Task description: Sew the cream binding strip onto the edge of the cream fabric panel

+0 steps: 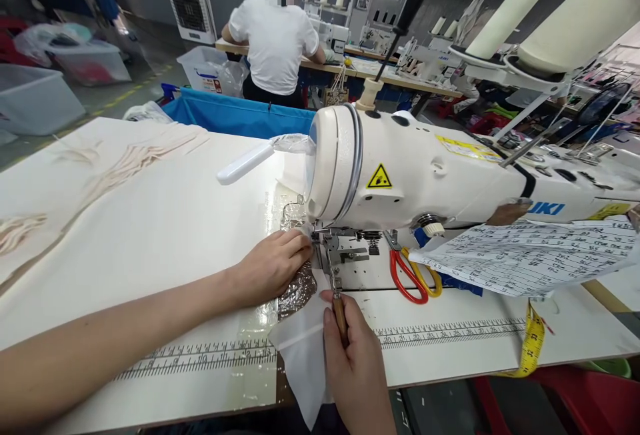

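A white sewing machine [395, 168] stands across the table, its presser foot and needle area low at the left end of the head. My left hand [275, 265] is beside the presser foot, fingers curled together on thin white fabric; the fingertips are partly hidden. My right hand [357, 361] is closed around the wooden handle of an awl [340, 318], whose metal shaft points up to the presser foot. The white fabric [303, 348] runs from under the needle area down over the table's front edge, between my hands.
Red- and yellow-handled scissors [407, 278], a written paper sheet [535, 255] and a yellow tape measure [533, 341] lie at the right. Pale fabric strips [135, 161] lie at the left. Behind are a blue cloth bin [240, 113] and a seated person [277, 45]. Thread cones [513, 15] stand upper right.
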The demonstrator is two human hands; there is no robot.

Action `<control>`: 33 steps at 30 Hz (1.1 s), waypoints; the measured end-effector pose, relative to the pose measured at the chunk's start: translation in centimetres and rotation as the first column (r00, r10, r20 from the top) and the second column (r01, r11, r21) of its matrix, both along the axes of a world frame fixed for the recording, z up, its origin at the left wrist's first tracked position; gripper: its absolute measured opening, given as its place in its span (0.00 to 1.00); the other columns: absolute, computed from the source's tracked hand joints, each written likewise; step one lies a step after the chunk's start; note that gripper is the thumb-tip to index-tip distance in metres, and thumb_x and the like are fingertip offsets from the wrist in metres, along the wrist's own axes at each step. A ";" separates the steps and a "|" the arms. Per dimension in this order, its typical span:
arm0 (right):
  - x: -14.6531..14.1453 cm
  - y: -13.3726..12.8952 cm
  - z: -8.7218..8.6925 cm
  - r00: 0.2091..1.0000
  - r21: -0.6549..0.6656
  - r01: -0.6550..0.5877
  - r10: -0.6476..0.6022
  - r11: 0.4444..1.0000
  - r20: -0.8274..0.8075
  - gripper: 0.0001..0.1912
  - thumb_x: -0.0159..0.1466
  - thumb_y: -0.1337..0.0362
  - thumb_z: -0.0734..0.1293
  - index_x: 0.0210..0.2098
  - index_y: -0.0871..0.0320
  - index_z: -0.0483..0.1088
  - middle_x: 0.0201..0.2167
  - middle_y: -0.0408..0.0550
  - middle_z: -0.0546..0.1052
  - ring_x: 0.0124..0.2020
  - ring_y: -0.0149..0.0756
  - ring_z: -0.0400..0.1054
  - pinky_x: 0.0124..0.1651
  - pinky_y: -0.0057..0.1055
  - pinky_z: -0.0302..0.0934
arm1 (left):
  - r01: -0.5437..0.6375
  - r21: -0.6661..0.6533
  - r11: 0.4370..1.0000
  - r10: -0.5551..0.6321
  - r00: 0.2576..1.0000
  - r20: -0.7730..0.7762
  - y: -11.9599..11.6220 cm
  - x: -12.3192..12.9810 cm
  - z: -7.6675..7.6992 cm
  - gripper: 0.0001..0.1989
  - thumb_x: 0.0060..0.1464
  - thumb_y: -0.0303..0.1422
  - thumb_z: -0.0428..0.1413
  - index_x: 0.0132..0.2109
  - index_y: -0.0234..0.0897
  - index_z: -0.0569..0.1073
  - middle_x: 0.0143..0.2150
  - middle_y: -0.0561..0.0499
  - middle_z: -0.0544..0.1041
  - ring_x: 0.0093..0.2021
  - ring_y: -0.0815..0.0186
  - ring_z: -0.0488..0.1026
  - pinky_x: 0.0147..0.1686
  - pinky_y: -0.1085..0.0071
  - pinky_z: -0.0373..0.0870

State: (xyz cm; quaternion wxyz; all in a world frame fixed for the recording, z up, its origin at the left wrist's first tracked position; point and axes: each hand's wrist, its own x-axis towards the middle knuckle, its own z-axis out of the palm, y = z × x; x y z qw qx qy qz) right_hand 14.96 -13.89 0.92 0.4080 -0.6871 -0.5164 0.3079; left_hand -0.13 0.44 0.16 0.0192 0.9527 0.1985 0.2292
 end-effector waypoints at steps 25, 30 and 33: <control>-0.3 0.1 -0.6 0.972 0.202 -0.101 0.053 0.974 0.227 0.16 0.71 0.56 0.57 0.51 0.54 0.71 0.47 0.48 0.81 0.45 0.38 0.78 0.44 0.27 0.70 | -0.119 -0.108 0.987 0.106 0.988 -0.116 -0.5 0.7 0.3 0.14 0.63 0.26 0.45 0.46 0.26 0.74 0.48 0.38 0.72 0.47 0.56 0.68 0.46 0.59 0.72; -1.7 0.6 0.4 0.942 0.386 -0.207 0.077 0.899 0.327 0.14 0.71 0.59 0.58 0.52 0.53 0.70 0.46 0.47 0.82 0.43 0.36 0.78 0.42 0.25 0.70 | -0.150 -0.122 0.981 0.121 0.967 -0.223 -0.1 1.9 1.0 0.09 0.58 0.32 0.54 0.39 0.28 0.74 0.41 0.37 0.73 0.42 0.55 0.68 0.38 0.61 0.72; -2.5 0.3 0.8 0.912 0.469 -0.299 0.104 0.831 0.398 0.14 0.72 0.62 0.57 0.52 0.53 0.70 0.45 0.47 0.82 0.41 0.36 0.79 0.39 0.25 0.70 | -0.225 -0.131 0.966 0.194 0.958 -0.211 -0.1 2.7 1.1 0.07 0.61 0.27 0.51 0.39 0.30 0.74 0.39 0.39 0.74 0.39 0.55 0.69 0.33 0.63 0.71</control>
